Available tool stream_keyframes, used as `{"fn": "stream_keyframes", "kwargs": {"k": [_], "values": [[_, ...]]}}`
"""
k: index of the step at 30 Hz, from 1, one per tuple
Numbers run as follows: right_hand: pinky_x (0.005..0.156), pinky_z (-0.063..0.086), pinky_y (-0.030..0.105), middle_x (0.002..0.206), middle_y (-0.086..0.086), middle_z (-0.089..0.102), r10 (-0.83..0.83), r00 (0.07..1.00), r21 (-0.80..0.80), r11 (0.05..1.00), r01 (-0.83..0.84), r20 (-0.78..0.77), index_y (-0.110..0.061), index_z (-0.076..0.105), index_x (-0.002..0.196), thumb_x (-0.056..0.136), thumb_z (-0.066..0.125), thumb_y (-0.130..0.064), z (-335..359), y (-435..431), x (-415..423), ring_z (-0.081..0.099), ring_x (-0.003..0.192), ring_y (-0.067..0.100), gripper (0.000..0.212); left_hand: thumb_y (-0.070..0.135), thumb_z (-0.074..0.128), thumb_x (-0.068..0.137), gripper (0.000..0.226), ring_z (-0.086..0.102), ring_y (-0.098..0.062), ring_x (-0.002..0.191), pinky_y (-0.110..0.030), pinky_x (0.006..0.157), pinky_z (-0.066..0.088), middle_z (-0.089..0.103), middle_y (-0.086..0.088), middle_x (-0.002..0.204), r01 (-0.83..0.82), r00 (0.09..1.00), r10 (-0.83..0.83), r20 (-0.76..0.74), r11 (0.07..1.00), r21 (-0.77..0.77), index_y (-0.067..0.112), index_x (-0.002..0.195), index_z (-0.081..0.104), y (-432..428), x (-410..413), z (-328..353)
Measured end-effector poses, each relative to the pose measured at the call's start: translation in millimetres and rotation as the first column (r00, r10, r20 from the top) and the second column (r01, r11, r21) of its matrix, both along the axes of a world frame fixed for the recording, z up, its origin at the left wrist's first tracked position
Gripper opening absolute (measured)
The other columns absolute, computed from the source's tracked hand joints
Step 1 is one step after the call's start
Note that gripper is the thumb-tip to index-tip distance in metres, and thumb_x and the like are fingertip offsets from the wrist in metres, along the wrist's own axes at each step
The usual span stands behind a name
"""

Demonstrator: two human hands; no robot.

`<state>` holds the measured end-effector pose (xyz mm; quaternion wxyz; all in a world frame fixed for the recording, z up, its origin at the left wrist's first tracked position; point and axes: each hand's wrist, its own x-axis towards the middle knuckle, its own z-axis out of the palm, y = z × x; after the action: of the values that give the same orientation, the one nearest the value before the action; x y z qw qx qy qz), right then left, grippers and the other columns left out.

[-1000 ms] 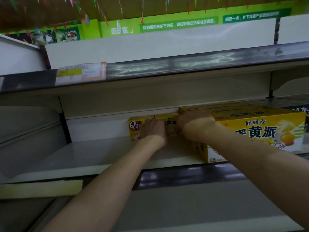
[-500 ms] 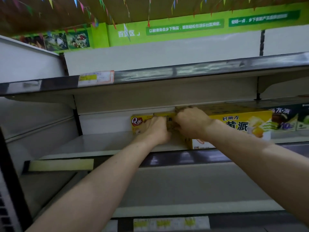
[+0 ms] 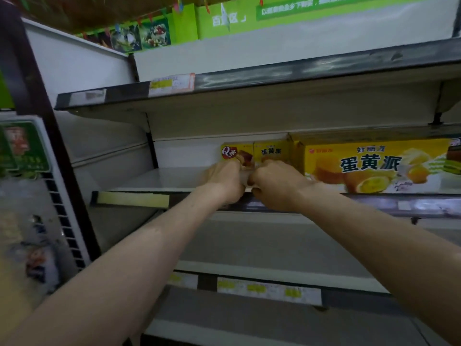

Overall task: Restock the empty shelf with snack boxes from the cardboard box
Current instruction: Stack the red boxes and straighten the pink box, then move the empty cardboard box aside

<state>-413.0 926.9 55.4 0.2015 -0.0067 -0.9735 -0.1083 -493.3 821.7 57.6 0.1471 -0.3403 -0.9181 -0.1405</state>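
Left of our grip, the shelf (image 3: 162,178) shows white board as far as the side panel, and we judge that later boxes belong there. Our left hand (image 3: 223,182) reaches to the foot of the Q-branded snack box (image 3: 233,153), one finger curled across its lower corner. Our right hand (image 3: 277,186), close beside the left, covers the foot of the small egg-yolk-pie box (image 3: 271,151). Both hands turn their backs to us, fingers bent away, so we cannot tell whether they clasp the boxes or merely press them. The two small boxes stand upright, side by side, at the back wall. To seat them well, we push low and evenly so neither tips, keep their faces square to the aisle, and close the right one up beside the large egg-yolk-pie carton (image 3: 369,166) just right of our grip.
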Motion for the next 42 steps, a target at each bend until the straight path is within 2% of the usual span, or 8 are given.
{"fn": "stream_keyframes", "kwargs": {"k": [10, 16, 18, 21, 26, 30, 35, 42], "values": [[0.072, 0.051, 0.035, 0.101, 0.011, 0.065, 0.199, 0.979, -0.029, 0.98, -0.197, 0.05, -0.01, 0.068, 0.105, 0.094, 0.05, -0.021, -11.0, -4.0, -44.0, 0.06, 0.09, 0.028, 0.023, 0.014, 0.057, 0.091, 0.045, 0.054, -0.027, 0.118, -0.03, 0.081, 0.043, 0.054, -0.009, 0.135, -0.227, 0.974, 0.227, -0.005, 0.973, -0.049, 0.016, 0.136, 0.05, -26.2, -30.7, -9.2], [0.052, 0.027, 0.03, 0.088, 0.013, 0.056, 0.384, 0.921, -0.032, 0.923, -0.383, 0.058, -0.007, 0.064, 0.1, 0.093, 0.048, -0.016, -14.4, -6.0, -49.5, 0.045, 0.075, 0.026, 0.02, 0.022, 0.057, 0.091, 0.029, 0.059, -0.029, 0.106, -0.036, 0.085, 0.049, 0.06, -0.01, 0.124, -0.429, 0.9, 0.433, 0.049, 0.9, -0.08, 0.017, 0.12, 0.057, -33.5, -9.0, -15.1], [0.062, 0.033, 0.029, 0.099, 0.015, 0.06, 0.462, 0.886, -0.012, 0.887, -0.461, 0.035, -0.007, 0.064, 0.105, 0.093, 0.048, -0.014, -20.2, -7.0, -47.9, 0.048, 0.084, 0.028, 0.021, 0.022, 0.056, 0.09, 0.016, 0.06, -0.03, 0.101, -0.036, 0.081, 0.05, 0.063, -0.01, 0.117, -0.515, 0.85, 0.521, 0.077, 0.853, -0.083, 0.017, 0.105, 0.057, -35.9, 11.3, -21.3], [0.08, 0.04, 0.034, 0.113, 0.013, 0.059, 0.592, 0.806, 0.04, 0.805, -0.592, 0.018, -0.007, 0.063, 0.11, 0.093, 0.049, -0.011, -33.3, -10.9, -35.5, 0.051, 0.104, 0.03, 0.022, 0.031, 0.056, 0.094, 0.036, 0.058, -0.031, 0.112, -0.039, 0.088, 0.05, 0.059, -0.01, 0.127, -0.633, 0.759, 0.641, 0.114, 0.768, -0.1, 0.019, 0.128, 0.054, -40.7, 47.8, -34.4], [0.07, 0.031, 0.03, 0.112, 0.014, 0.06, 0.744, 0.66, -0.006, 0.664, -0.748, 0.1, -0.008, 0.061, 0.106, 0.094, 0.049, -0.016, -52.4, -30.6, 9.2, 0.052, 0.109, 0.031, 0.018, 0.024, 0.059, 0.089, 0.026, 0.06, -0.032, 0.106, -0.039, 0.079, 0.05, 0.062, -0.013, 0.119, -0.763, 0.621, 0.773, 0.13, 0.634, -0.124, 0.014, 0.113, 0.058, -57.5, 113.0, -61.5], [0.066, 0.039, 0.029, 0.1, 0.013, 0.065, 0.813, 0.566, -0.025, 0.574, -0.818, 0.135, -0.01, 0.064, 0.096, 0.091, 0.049, -0.012, -65.7, -48.2, 43.8, 0.06, 0.098, 0.031, 0.016, 0.02, 0.056, 0.09, 0.035, 0.058, -0.032, 0.113, -0.04, 0.091, 0.049, 0.059, -0.01, 0.127, -0.844, 0.504, 0.847, 0.167, 0.524, -0.112, 0.016, 0.125, 0.056, -71.1, 168.0, -74.9], [0.065, 0.04, 0.031, 0.081, 0.007, 0.053, 0.875, 0.439, -0.056, 0.458, -0.887, 0.206, -0.013, 0.054, 0.085, 0.092, 0.046, -0.013, -81.1, -70.2, 111.0, 0.055, 0.088, 0.028, 0.01, 0.015, 0.057, 0.09, 0.04, 0.055, -0.03, 0.114, -0.035, 0.084, 0.047, 0.057, -0.008, 0.129, -0.931, 0.312, 0.929, 0.2, 0.341, -0.131, 0.019, 0.13, 0.054, -83.3, 249.9, -91.3], [0.08, 0.052, 0.034, 0.111, 0.007, 0.063, 0.901, 0.329, -0.105, 0.37, -0.923, 0.282, -0.015, 0.062, 0.119, 0.095, 0.049, -0.02, -117.5, -67.4, 225.9, 0.059, 0.1, 0.023, 0.028, 0.015, 0.06, 0.091, 0.039, 0.056, -0.029, 0.111, -0.035, 0.08, 0.045, 0.059, -0.008, 0.123, -0.95, 0.206, 0.938, 0.279, 0.26, -0.172, 0.015, 0.13, 0.054, -62.9, 376.5, -125.4]]}}
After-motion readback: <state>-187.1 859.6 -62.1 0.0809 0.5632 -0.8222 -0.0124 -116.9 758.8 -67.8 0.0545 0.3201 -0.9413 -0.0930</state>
